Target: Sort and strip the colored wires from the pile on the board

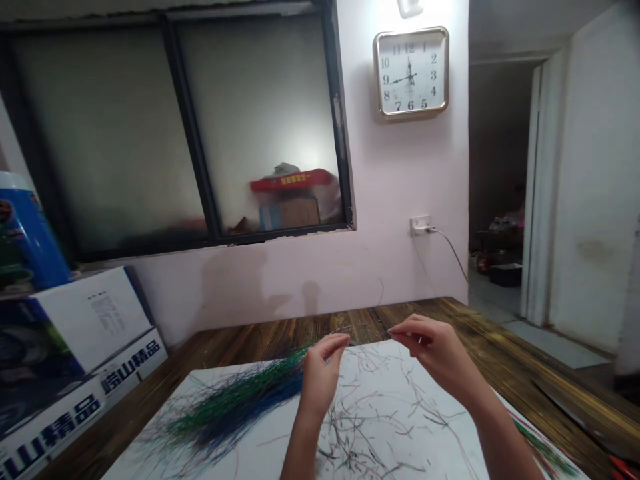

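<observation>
A thick bundle of fine green and blue wires lies on the left of a white sheet, its ends fanning toward the near left, while loose dark strands scatter across the middle of the sheet. Above them, the left hand sits just right of the bundle's far end, its fingers bunched and curled and its thumb hidden. The right hand pinches thumb against forefinger, with the tips pointing left toward the other hand. Whether a strand runs between the two hands is too fine to tell (a hair-thin line may be there, but the view does not settle it). Light fingertip contact, with the wrists raised clear of the sheet, seems well suited to material this thin, as it keeps the hands from snagging the loose pile. The sheet rests on a wooden table, with more green strands by its near right corner and a red object at the right edge of the view. Far left, a printed white carton stands below a blue tub.
</observation>
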Demonstrator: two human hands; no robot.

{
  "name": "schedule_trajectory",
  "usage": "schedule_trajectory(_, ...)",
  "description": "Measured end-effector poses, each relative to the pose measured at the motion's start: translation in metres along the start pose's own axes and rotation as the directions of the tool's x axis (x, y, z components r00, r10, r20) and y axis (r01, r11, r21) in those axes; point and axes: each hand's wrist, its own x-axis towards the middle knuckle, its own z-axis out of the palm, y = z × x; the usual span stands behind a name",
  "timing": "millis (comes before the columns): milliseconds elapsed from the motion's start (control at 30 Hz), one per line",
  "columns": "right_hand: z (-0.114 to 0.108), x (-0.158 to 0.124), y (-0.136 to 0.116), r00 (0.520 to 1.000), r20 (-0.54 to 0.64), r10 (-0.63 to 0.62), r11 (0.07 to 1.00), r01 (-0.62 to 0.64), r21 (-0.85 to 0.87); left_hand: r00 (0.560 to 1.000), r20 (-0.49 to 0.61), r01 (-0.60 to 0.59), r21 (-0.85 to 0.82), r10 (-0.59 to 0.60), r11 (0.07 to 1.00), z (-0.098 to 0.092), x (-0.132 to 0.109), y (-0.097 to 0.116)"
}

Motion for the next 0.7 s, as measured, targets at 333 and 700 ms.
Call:
schedule_trajectory(333, 0.003, -0.002, -0.019, 0.980, -0.137, -0.146, 0.989, 0.145, -0.019, 0.973, 0.215, 0.162, -0.383, -0.083, 0.909, -0.007, -0.021, 0.046)
schedule_trajectory(700, 0.008, -0.004, -0.008, 0.912, -0.308, -0.272, 0.937, 0.177, -0.302, 0.929, 0.344, 0.314, -0.531, -0.138, 0.787, -0.008, -0.028, 0.056)
